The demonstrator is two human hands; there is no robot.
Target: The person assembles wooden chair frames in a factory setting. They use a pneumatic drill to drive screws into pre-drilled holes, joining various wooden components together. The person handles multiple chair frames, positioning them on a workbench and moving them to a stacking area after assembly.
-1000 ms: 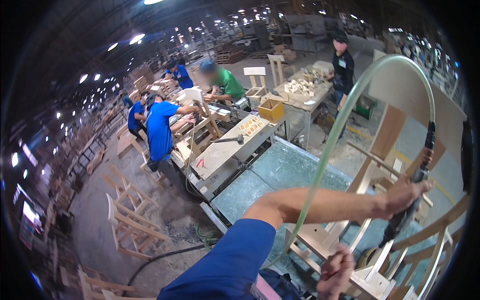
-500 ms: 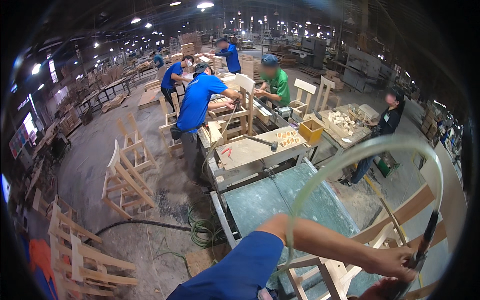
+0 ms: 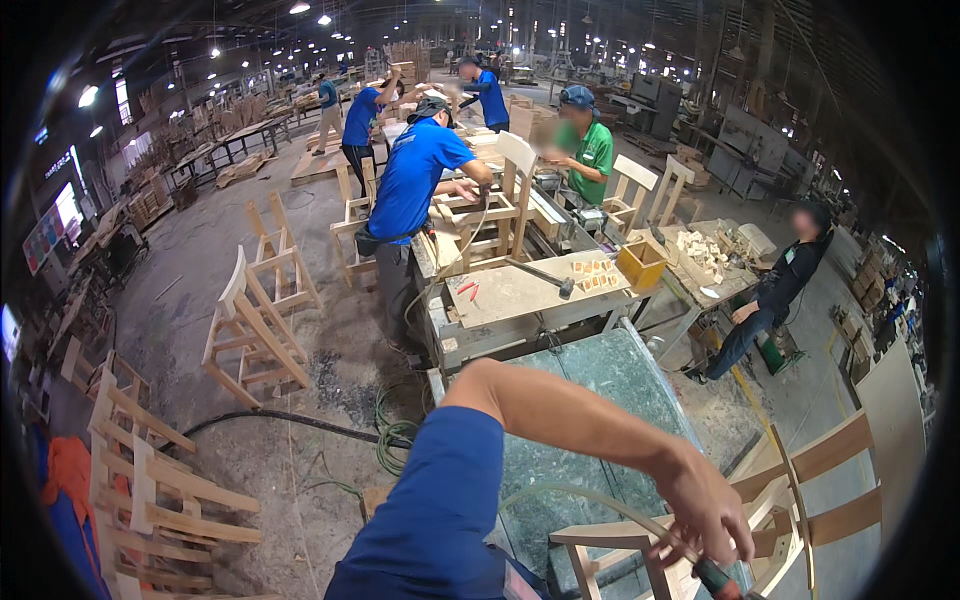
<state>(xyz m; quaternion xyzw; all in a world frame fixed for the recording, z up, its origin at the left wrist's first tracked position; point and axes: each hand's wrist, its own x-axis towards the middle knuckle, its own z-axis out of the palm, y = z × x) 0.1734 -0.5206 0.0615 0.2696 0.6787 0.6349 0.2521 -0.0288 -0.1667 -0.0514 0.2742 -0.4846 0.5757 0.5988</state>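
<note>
My left arm, in a blue sleeve, reaches across the lower middle to the right. My left hand (image 3: 708, 508) points down, its fingers curled around the end of a pale clear hose (image 3: 590, 493), where it meets a hand tool. Only part of this tool (image 3: 718, 578), green and dark with a reddish part, shows below my fingers at the lower edge; its kind is unclear. Under and beside the hand is a light wooden chair frame (image 3: 610, 535). My right hand is out of view.
A green-topped table (image 3: 600, 410) lies ahead. Beyond it, a workbench (image 3: 530, 300) bears a hammer (image 3: 560, 284), red pliers (image 3: 467, 290) and a yellow box (image 3: 641, 262). Several co-workers stand around. Chair frames (image 3: 255, 330) and a black hose (image 3: 270, 415) lie left.
My left hand has moved left with the hose, whose high loop has dropped low. The tool has sunk toward the lower edge. The other hand at the lower right has left the view.
</note>
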